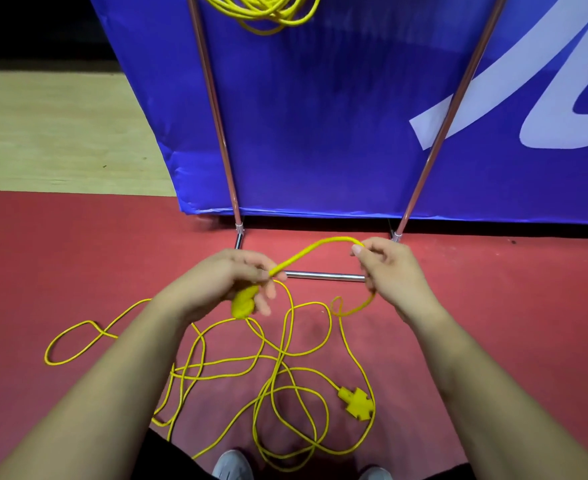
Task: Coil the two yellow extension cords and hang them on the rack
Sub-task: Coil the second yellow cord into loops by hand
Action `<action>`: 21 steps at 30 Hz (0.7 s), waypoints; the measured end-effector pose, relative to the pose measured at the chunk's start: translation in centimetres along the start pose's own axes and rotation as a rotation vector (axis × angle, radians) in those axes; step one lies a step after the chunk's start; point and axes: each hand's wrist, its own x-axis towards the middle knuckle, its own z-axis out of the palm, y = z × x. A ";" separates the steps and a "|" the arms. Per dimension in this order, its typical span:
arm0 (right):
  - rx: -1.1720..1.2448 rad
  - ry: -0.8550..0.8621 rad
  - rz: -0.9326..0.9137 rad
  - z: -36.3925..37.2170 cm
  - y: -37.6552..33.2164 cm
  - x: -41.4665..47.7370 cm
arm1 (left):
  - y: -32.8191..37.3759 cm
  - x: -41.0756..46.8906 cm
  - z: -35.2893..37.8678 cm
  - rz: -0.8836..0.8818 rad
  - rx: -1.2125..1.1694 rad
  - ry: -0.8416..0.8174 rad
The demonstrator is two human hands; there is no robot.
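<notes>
From the head camera I look down on a red floor (pixel 78 258), with both bare forearms reaching forward. The left hand (pixel 237 282) has its fingers (pixel 264 299) curled round the yellow plug end (pixel 245 303) of the loose extension cord (pixel 285 358). From that grip a short span of the cord arches up and across to the right hand (pixel 386 268). The right thumb and fingers are closed narrowly on it in a pinch. The cord comes out under that hand, makes a small loop and drops to the floor. Both hands are held above the floor, and the chrome bottom bar (pixel 323 276) shows in the gap between them.

The rest of this cord lies uncoiled in overlapping loops on the red floor between the arms, and one long loop stretches toward the floor's left edge. Its cross-shaped socket block (pixel 354 400) lies flat on the floor, just left of the right forearm.

The coiled cord (pixel 268 12), also yellow, hangs at the top edge between the two thin metal uprights of the rack (pixel 213 98). I cannot tell what it hangs from, as that part is out of frame. Behind the rack stands a blue banner (pixel 320 116) with white lettering, its bottom edge meeting the far edge of the red floor. A pale wooden floor (pixel 60 133) shows beyond the red on the left. The toes of two grey shoes (pixel 232 465) sit at the near edge.
</notes>
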 end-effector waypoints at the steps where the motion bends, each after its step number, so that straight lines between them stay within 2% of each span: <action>1: -0.109 -0.003 -0.033 0.1 0.2 0.1 | 0.0 -0.1 0.3 0.004 -0.025 -0.058; 3: -0.253 -0.036 -0.080 0.5 0.5 0.1 | 0.0 -0.2 1.0 0.010 -0.120 -0.141; 7: -0.197 0.010 -0.148 1.4 0.4 -0.1 | 0.1 -0.4 1.6 0.015 -0.317 -0.219; 10: -0.176 0.002 -0.116 1.2 1.0 0.4 | 0.1 -0.5 0.9 0.142 -0.492 -0.234; 14: -0.362 -0.114 -0.006 1.3 4.1 0.6 | 0.9 -0.9 0.6 0.366 -0.657 -0.073; 17: -0.374 -0.158 0.138 0.9 6.7 0.8 | 1.4 -1.4 -0.6 0.372 -0.721 0.189; 19: -0.274 -0.175 0.240 1.0 7.5 0.7 | 1.1 -1.4 -1.4 0.319 -0.605 0.304; 21: -0.145 -0.147 0.294 1.5 7.4 0.5 | 0.4 -1.1 -1.6 0.279 -0.341 0.344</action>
